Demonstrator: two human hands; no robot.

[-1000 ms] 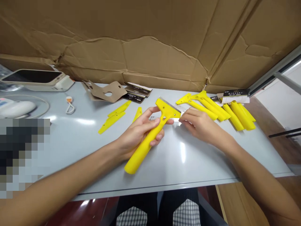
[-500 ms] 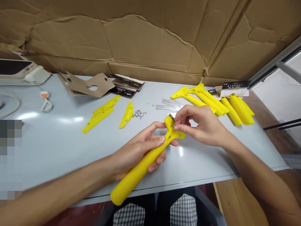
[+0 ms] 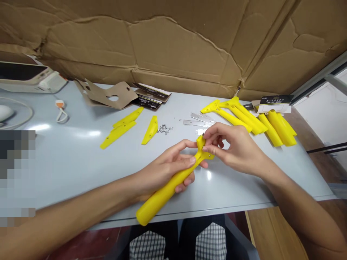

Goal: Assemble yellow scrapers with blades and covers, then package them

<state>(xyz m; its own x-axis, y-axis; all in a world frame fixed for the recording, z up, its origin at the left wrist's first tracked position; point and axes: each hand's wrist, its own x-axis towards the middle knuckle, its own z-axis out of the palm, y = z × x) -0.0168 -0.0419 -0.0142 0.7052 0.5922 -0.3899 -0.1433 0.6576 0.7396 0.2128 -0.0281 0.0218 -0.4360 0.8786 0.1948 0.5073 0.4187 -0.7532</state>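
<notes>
A yellow plastic scraper handle (image 3: 159,202) lies diagonally across my left hand (image 3: 173,166), its thick end toward me. The fingers of that hand wrap round the neck just below the forked head. At the head, my right hand (image 3: 225,144) has thumb and forefinger pinched together against the yellow plastic. What sits in the pinch is hidden; a dark bit shows by the forefinger. A small screw hole or screw head shows on the lower wing of the head. Beyond the hands lie flat metal blades (image 3: 193,122) and a small heap of screws (image 3: 163,129).
Yellow cover plates (image 3: 150,130) lie left of the screws. More yellow handles (image 3: 244,117) lie at the back right beside a black-and-white card package (image 3: 275,104). Brown cardboard (image 3: 114,95) and a white device (image 3: 32,77) stand at the back left. A cardboard wall (image 3: 173,54) rises behind.
The view has shifted slightly, so the table things appear a little to the right. The handle's head has turned a bit, and both hands keep their places on it.
</notes>
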